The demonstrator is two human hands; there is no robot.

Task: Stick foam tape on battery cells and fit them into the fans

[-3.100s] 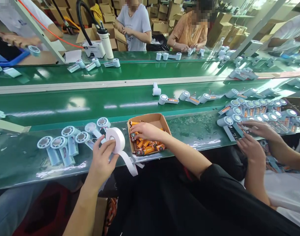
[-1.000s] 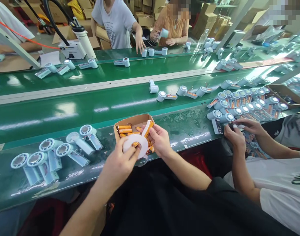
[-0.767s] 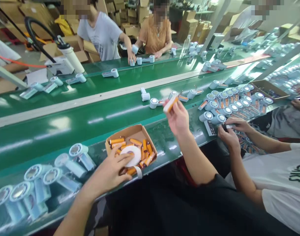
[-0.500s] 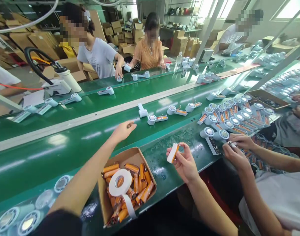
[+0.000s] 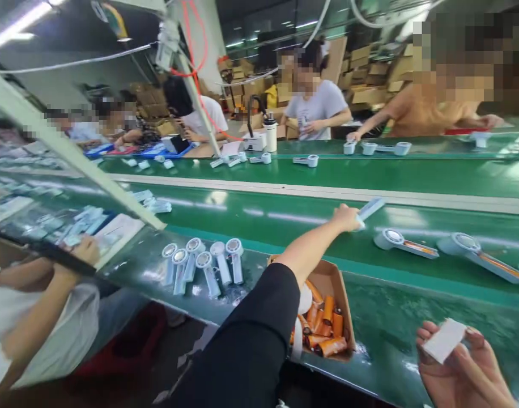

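Green conveyor surface runs across. My left hand is closed on a pale blue fan handle piece out on the belt; my right hand pinches a white-taped battery. Cardboard box of orange cells sits near. Step: fetching housing; next calls for seating the battery.

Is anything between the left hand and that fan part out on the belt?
No. The left hand is already on the fan part on the green belt, fingers closed at its near end. The arm passes above the cardboard box of orange cells without visible contact. The right hand holds a white-wrapped piece, well clear.
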